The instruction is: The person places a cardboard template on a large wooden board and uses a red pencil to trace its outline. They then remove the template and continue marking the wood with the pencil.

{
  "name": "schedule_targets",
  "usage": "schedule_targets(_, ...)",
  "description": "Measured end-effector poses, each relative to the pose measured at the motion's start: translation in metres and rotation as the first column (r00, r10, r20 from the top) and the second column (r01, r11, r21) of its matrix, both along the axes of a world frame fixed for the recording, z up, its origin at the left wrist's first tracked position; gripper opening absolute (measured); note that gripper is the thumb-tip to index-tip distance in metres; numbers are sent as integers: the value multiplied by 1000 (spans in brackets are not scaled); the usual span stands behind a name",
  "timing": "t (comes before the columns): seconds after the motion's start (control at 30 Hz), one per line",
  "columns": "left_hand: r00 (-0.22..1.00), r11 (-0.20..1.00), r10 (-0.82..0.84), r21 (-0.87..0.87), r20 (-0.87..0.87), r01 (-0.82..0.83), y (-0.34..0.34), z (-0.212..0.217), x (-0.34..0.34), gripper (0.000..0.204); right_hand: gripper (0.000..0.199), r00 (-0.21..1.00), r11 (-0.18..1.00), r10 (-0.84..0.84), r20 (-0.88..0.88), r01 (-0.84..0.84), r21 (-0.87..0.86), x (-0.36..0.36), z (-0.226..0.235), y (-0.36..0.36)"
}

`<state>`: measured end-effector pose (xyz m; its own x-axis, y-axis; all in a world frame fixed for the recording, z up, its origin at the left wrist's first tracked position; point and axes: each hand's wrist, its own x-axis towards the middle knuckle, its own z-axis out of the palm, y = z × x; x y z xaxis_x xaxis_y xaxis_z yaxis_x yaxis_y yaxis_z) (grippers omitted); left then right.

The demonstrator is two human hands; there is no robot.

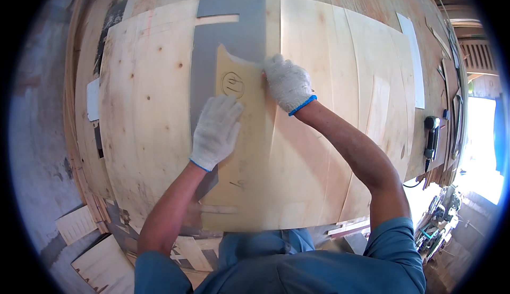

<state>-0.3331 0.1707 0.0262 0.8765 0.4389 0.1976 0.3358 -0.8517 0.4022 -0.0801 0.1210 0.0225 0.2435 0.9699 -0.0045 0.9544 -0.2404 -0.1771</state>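
A tan template board with a curved notch in its far end and a circled handwritten mark lies lengthwise in front of me. My left hand, in a white knit glove with blue trim, rests flat on its left part, fingers stretched out. Under the board is a grey sheet with a narrow slot near its far end. My right hand, gloved alike, is closed at the board's far right edge. A small reddish tip shows by its fingers; the thing it holds is mostly hidden.
Pale plywood sheets cover the large worktable, more of them on the right. A black power tool with a cord lies at the right edge. Wood strips line that side. Offcuts and a machine stand below.
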Motion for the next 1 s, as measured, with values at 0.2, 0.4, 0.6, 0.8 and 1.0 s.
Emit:
schedule_targets(0.2, 999, 999, -11, -42, 42, 13, 1, 3, 1, 46, 37, 962, 948, -248, -111, 265, 174, 19, 2, 23)
schedule_targets(0.4, 1000, 1000, -4, -28, 11, 4, 1, 3, 0, 46, 53, 866, 890, -449, -220, 455, -21, 58, 9, 54)
schedule_targets(0.6, 1000, 1000, -7, -14, 7, 7, 0, 2, 0, 46, 51, 806, 853, -520, -283, 503, -137, 79, 5, 85)
schedule_targets(0.8, 995, 999, 3, -32, -98, -7, -3, 12, 8, 45, 53, 726, 783, -602, -332, 619, -64, 120, -20, 20)
schedule_targets(1.0, 999, 999, 5, 50, -31, -4, -6, 0, 2, 45, 49, 519, 599, -765, -381, 791, -123, 121, -4, -118)
